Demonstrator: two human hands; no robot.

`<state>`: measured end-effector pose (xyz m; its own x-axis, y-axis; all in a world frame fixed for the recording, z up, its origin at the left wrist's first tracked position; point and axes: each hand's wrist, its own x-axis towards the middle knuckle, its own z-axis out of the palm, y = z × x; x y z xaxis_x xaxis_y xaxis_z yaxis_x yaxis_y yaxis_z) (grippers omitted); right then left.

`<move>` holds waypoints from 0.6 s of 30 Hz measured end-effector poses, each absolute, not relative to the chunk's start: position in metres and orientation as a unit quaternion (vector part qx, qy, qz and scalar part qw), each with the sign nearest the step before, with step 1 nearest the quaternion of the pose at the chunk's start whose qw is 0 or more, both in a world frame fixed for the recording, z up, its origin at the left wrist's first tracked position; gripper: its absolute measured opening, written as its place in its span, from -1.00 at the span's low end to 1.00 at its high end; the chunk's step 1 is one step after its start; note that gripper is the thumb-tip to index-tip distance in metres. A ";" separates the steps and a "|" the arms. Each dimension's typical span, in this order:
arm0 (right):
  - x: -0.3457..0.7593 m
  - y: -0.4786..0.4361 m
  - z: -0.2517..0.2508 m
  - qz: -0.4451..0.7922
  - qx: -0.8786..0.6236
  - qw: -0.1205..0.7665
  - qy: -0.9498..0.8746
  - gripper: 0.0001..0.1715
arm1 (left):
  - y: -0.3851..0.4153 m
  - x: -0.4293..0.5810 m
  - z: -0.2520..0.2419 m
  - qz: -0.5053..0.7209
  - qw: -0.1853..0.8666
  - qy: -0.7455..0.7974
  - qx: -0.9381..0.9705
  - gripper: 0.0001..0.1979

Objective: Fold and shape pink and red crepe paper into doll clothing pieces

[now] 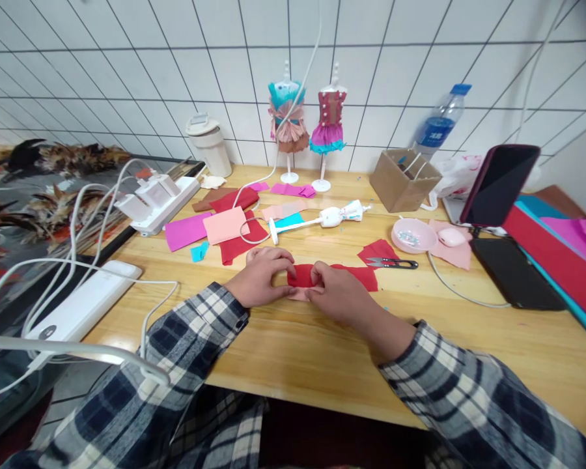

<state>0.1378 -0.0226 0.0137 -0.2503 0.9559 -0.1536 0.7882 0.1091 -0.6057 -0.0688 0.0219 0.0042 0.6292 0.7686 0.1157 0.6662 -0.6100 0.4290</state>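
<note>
Just below the middle of the frame, on the wooden table [322, 365], the left hand [260, 279] and right hand [340, 294] pinch a red paper strip [301, 275], fingertips closed narrowly on it from both sides. Uneven pulling could probably tear the thin sheet or crease it crooked. Its long axis runs left to right, and its free end points right, toward the thread snips [393, 263].
</note>
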 end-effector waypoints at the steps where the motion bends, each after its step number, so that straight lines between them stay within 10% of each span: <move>1: 0.138 -0.023 0.014 0.299 -0.592 0.140 -0.735 -0.82 | 0.022 -0.069 0.004 0.146 0.177 0.405 0.885 -0.77; 18: 0.224 -0.011 0.017 0.374 -0.571 0.084 -0.726 -0.85 | 0.026 -0.075 0.008 0.131 0.190 0.381 0.895 -0.79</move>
<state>0.2237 -0.0111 0.0171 -0.3338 0.8919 -0.3050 0.7659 0.0680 -0.6393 -0.0753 0.0258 0.0079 0.6751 0.7322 0.0904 0.6327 -0.6377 0.4393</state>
